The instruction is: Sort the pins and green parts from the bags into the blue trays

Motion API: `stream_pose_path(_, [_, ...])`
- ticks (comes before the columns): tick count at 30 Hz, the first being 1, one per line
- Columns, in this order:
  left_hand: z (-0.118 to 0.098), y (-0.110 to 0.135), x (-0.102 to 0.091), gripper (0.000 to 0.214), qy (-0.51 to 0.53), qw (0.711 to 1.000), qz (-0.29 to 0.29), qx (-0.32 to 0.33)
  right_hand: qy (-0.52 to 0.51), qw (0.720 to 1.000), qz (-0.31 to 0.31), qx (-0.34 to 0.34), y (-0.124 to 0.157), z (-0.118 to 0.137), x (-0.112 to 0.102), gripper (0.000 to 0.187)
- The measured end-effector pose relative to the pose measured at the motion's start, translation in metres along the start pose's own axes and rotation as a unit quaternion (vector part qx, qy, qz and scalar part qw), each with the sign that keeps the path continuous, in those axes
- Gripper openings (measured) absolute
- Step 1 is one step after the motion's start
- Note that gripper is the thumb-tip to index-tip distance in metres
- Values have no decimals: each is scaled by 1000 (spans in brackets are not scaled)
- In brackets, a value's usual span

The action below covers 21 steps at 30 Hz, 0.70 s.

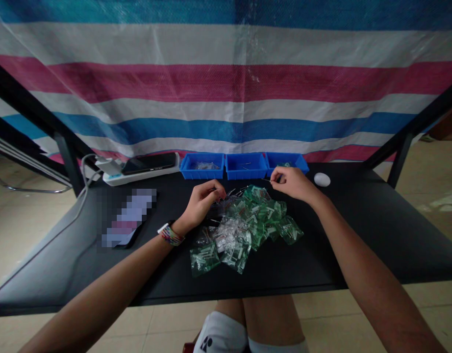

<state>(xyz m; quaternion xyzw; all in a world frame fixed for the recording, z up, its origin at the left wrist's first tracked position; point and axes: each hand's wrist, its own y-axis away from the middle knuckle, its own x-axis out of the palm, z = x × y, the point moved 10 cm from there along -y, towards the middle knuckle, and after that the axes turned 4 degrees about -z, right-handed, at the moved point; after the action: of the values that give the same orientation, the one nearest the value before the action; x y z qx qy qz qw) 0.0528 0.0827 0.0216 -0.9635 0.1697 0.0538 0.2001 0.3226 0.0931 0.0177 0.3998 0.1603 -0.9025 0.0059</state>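
Observation:
My right hand (292, 182) pinches a thin metal pin-like piece (265, 179) in front of the blue bins; its exact kind is too small to make out. My left hand (202, 202) has its fingers curled at the left back edge of the pile, and whatever they may hold is hidden. Between the hands lies a heap of small green plastic packets (264, 215) and clear plastic packets (228, 233), with thin pale parts inside. Several loose thin metal pieces (238, 191) lie at the back of the heap.
Three blue bins stand along the back: the left bin (202, 174), middle bin (246, 174) and right bin (305, 164), each with small items inside. At left are a power strip (145, 177), a dark phone (150, 163) and another phone, pixelated. A white oval object (322, 180) sits at right.

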Motion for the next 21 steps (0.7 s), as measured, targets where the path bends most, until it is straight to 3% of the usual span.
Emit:
stream_pose_path(5, [-5,1,1,33,-27,1000,-1,9,-135,988,-13,-71,7,52,13,8])
stream_pose_path(12, [-9,5,12,40,-111,992,45,44,-169,972,-16,-163,29,108,38,7])
stream_pose_path(21, [-13,6,14,28,-120,990,48,62,-142,975,-43,-165,34,112,38,8])
